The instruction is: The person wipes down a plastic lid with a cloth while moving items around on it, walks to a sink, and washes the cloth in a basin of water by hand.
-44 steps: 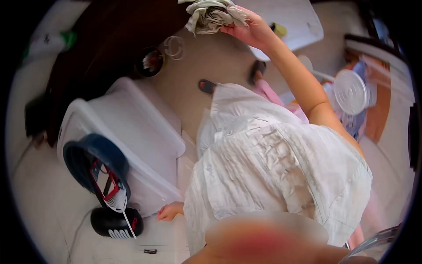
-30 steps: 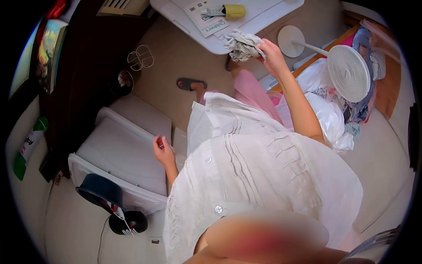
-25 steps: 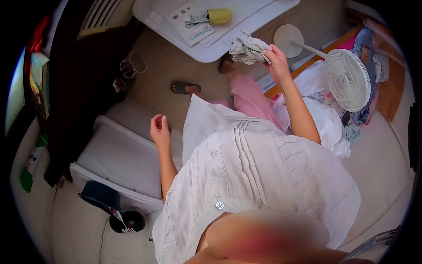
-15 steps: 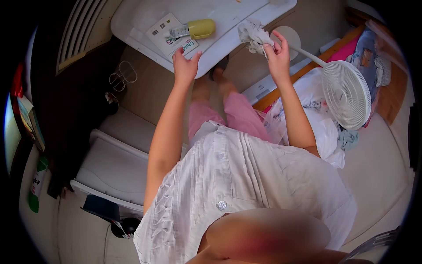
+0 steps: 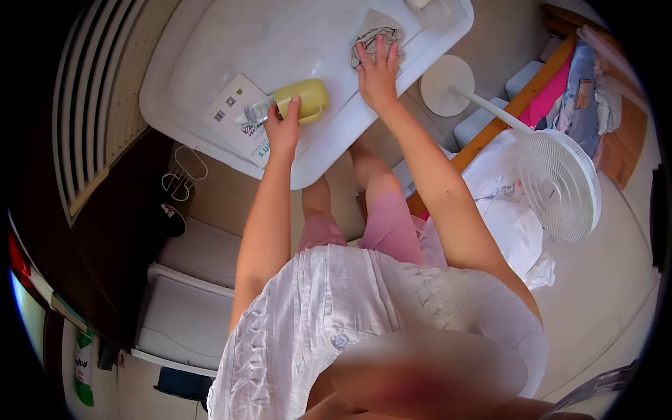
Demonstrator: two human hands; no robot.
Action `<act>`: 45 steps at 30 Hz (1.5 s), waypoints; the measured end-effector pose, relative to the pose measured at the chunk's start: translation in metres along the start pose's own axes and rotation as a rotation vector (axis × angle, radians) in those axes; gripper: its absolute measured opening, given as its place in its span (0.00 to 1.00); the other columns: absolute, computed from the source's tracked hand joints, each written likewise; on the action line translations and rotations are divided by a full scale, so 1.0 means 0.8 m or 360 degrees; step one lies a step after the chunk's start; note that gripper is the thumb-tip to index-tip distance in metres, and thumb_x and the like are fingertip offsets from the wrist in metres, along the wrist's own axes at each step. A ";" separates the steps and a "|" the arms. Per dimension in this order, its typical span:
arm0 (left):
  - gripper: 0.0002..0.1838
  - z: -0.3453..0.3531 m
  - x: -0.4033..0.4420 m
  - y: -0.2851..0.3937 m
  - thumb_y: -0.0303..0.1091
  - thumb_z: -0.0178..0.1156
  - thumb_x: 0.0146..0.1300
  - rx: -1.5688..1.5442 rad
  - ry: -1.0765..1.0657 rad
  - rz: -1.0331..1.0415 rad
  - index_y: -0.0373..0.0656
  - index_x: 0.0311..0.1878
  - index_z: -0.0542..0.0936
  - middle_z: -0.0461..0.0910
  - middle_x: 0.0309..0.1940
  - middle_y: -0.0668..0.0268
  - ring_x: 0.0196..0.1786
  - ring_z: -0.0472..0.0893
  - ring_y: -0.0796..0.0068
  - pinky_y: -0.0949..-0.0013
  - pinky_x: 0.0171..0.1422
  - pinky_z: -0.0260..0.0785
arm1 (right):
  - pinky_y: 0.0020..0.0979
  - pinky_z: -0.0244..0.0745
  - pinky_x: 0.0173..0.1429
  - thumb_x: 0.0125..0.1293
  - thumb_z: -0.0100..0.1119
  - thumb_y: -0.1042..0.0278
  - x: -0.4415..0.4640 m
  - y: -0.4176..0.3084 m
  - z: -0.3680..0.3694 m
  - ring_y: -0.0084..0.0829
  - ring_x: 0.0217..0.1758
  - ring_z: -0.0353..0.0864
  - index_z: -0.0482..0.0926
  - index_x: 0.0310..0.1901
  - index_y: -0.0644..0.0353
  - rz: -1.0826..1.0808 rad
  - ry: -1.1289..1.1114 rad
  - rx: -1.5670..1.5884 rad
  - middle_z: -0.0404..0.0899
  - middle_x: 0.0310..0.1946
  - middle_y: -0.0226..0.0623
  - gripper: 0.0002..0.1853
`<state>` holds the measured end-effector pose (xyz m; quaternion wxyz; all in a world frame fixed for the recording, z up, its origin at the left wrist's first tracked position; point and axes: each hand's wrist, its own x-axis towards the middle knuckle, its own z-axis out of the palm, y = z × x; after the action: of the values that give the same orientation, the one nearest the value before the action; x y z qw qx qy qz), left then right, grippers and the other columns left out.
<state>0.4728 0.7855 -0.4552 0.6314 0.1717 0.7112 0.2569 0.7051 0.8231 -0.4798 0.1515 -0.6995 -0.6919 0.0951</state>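
Observation:
A yellow mug [image 5: 306,99] lies on its side on the white tabletop [image 5: 294,35], its handle toward me. A clear and white tube-like item [image 5: 257,112] sticks out of its mouth over a printed paper booklet [image 5: 234,115]. My left hand [image 5: 283,131] has its thumb and fingers closed at the mug's near side, by the mouth. Farther right, a crumpled grey-white cloth [image 5: 381,26] rests on the table. My right hand [image 5: 378,78] presses on it from above, fingers spread and bent over the bunched fabric.
A white fan [image 5: 560,185] on a round base [image 5: 446,85] stands right of the table. Beside it are white plastic bags [image 5: 514,227] and folded clothes [image 5: 581,91]. A wire rack [image 5: 184,173] and grey-white bins [image 5: 185,315] stand at left.
My right hand has lowered the dangling cloth onto the tabletop. My left hand has moved from beside the booklet's edge up to the mug. The view has shifted closer over the table.

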 end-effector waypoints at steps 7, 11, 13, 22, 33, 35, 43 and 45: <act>0.37 0.007 -0.015 -0.016 0.54 0.63 0.65 0.0191 0.0087 -0.0076 0.36 0.67 0.68 0.65 0.63 0.45 0.59 0.73 0.59 0.62 0.62 0.69 | 0.47 0.60 0.75 0.61 0.56 0.78 0.147 0.040 0.040 0.55 0.75 0.58 0.73 0.65 0.58 -0.0491 -0.0135 0.0079 0.67 0.70 0.41 0.28; 0.36 0.005 0.002 0.003 0.53 0.63 0.66 -0.0050 0.0120 -0.0035 0.37 0.67 0.68 0.65 0.63 0.45 0.61 0.72 0.60 0.59 0.63 0.69 | 0.49 0.56 0.77 0.60 0.55 0.77 0.164 0.036 0.056 0.53 0.77 0.57 0.71 0.67 0.56 -0.0464 -0.0013 0.0179 0.64 0.73 0.41 0.30; 0.34 0.013 -0.003 0.011 0.52 0.63 0.66 -0.0167 0.0123 -0.0121 0.38 0.66 0.69 0.67 0.62 0.47 0.61 0.73 0.62 0.59 0.63 0.69 | 0.42 0.64 0.75 0.58 0.52 0.83 0.099 0.041 0.047 0.51 0.75 0.61 0.73 0.66 0.58 -0.0547 -0.0238 0.0214 0.67 0.71 0.37 0.30; 0.32 0.020 -0.004 0.018 0.50 0.63 0.66 -0.0210 0.0237 -0.0190 0.39 0.65 0.70 0.67 0.63 0.52 0.59 0.75 0.64 0.59 0.62 0.71 | 0.42 0.63 0.75 0.58 0.52 0.84 0.139 0.056 0.028 0.51 0.76 0.59 0.74 0.64 0.57 -0.0940 -0.0378 0.0303 0.66 0.72 0.30 0.30; 0.32 0.023 -0.008 0.014 0.50 0.61 0.68 -0.0243 0.0210 -0.0056 0.39 0.67 0.68 0.63 0.65 0.52 0.63 0.72 0.64 0.63 0.66 0.66 | 0.44 0.66 0.72 0.58 0.54 0.78 0.023 0.025 0.013 0.51 0.75 0.61 0.78 0.60 0.58 -0.0356 -0.0231 0.0238 0.71 0.68 0.32 0.25; 0.31 0.024 -0.011 0.008 0.50 0.60 0.69 -0.0253 0.0200 -0.0059 0.39 0.67 0.69 0.63 0.65 0.52 0.63 0.72 0.64 0.63 0.67 0.66 | 0.45 0.65 0.73 0.58 0.54 0.79 0.031 0.011 0.022 0.52 0.75 0.61 0.78 0.60 0.58 -0.0351 -0.0242 0.0270 0.70 0.68 0.33 0.25; 0.30 0.022 -0.007 0.014 0.50 0.58 0.70 -0.0246 0.0052 0.0091 0.42 0.68 0.69 0.58 0.68 0.48 0.66 0.69 0.61 0.60 0.72 0.60 | 0.50 0.54 0.77 0.64 0.49 0.76 0.239 0.033 0.039 0.53 0.77 0.56 0.73 0.65 0.58 -0.0338 0.0091 0.0141 0.65 0.71 0.44 0.26; 0.32 0.020 -0.001 0.003 0.52 0.58 0.70 -0.0104 0.0207 -0.0017 0.44 0.70 0.68 0.56 0.68 0.43 0.69 0.64 0.56 0.60 0.74 0.56 | 0.50 0.55 0.76 0.64 0.49 0.77 0.183 0.043 0.028 0.54 0.77 0.56 0.73 0.65 0.59 -0.0318 0.0061 0.0034 0.65 0.72 0.44 0.26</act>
<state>0.4883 0.7896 -0.4544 0.5906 0.1303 0.7428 0.2872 0.7336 0.9709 -0.5016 0.1807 -0.6271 -0.7541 0.0734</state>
